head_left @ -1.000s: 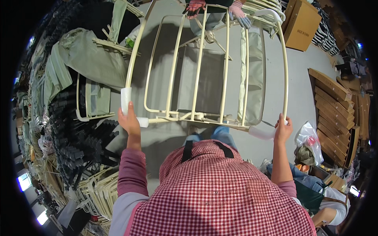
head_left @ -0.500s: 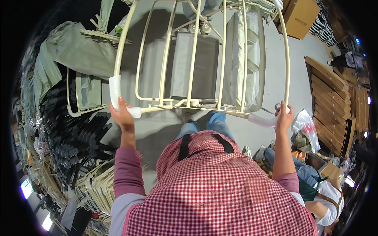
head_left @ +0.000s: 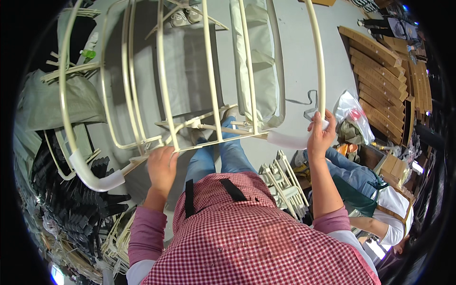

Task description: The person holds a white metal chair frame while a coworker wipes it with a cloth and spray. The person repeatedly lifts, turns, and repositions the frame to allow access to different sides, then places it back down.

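Observation:
A large cream tubular metal frame (head_left: 164, 80) with several long bars is held in front of my body. White foam sleeves cover its near corners, one at left (head_left: 97, 178) and one at right (head_left: 287, 140). My left hand (head_left: 161, 166) has its fingers curled at the near rail, inward from the left sleeve; the grip is partly hidden. My right hand (head_left: 321, 135) grips the right side tube just above the right sleeve. Pale green fabric with pockets (head_left: 259, 61) shows behind the right-hand bars. A grey fabric panel (head_left: 185, 71) shows between the middle bars.
Stacked brown cardboard pieces (head_left: 380, 90) stand at right, near a clear plastic bag (head_left: 354, 116). Another person in a white top (head_left: 392, 209) is at lower right. Black parts (head_left: 76, 199) pile up at left, below grey-green cloth (head_left: 61, 102). Folded cream frames (head_left: 285, 185) stand nearby.
The frame has shifted left in view and tilted. My left hand has left the left foam sleeve and moved inward along the near rail. My right hand stays on the right corner.

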Motion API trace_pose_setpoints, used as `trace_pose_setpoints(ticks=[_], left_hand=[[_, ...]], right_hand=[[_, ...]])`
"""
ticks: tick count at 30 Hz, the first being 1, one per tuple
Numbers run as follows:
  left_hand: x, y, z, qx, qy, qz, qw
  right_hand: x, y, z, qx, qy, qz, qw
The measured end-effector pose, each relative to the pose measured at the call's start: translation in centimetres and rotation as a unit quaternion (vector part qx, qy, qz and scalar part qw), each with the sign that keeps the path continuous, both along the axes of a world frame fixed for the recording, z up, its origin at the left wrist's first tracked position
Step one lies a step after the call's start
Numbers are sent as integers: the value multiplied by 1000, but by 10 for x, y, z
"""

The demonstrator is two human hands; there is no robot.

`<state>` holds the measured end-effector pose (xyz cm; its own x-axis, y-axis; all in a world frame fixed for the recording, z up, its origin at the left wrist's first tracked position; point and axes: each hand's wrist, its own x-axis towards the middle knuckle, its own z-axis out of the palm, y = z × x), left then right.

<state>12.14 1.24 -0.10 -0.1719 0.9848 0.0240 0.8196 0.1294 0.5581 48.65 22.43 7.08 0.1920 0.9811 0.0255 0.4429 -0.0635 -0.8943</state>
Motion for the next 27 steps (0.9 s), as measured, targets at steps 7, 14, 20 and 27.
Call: trace_pose_setpoints(ticks=[7,14,20,27], left_hand=[[-7,8,-13,8,-15,2,1000],[-3,19,5,-77,-66,60,993],[59,90,14,-26,-111,100,988],[81,240,-33,-106,-357,302,878]], right_hand=[[5,2,-6,14,22,26,999],[13,-4,-5,-8,22,49,999],[13,-5,-4,-3,16,56,998],[9,-5,2,-34,55,49,997]])
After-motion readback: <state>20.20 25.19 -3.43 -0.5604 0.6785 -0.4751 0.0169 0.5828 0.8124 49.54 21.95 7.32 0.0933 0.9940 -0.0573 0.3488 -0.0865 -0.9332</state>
